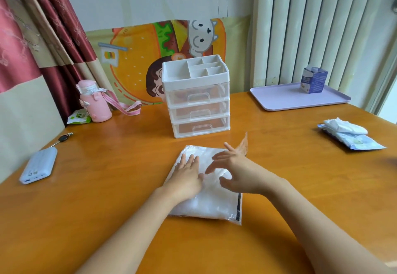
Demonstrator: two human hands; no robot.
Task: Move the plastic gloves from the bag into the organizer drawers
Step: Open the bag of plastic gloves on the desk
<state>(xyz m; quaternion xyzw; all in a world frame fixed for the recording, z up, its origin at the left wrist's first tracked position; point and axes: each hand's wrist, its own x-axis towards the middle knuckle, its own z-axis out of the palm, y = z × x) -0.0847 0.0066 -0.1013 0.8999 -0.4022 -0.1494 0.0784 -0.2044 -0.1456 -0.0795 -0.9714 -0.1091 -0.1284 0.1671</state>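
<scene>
A clear plastic bag of white gloves (pixel 211 206) lies flat on the wooden table (pixel 107 187) in front of me. My left hand (pixel 187 176) rests flat on the bag's left part, fingers straight. My right hand (pixel 233 172) hovers over the bag's right part with fingers spread and loose, holding nothing. A thin clear flap of the bag (pixel 243 144) sticks up behind the right hand. Beyond the bag stands the white organizer (pixel 196 95) with three clear drawers, all closed, and an open compartment tray on top.
A pink bottle (pixel 94 101) with a strap stands at the back left, a green packet beside it. A key (pixel 62 138) and a white power bank (pixel 39 165) lie at the left. A lilac tray (pixel 298 99) holds a small blue box; wipe packets (pixel 350 134) lie at the right.
</scene>
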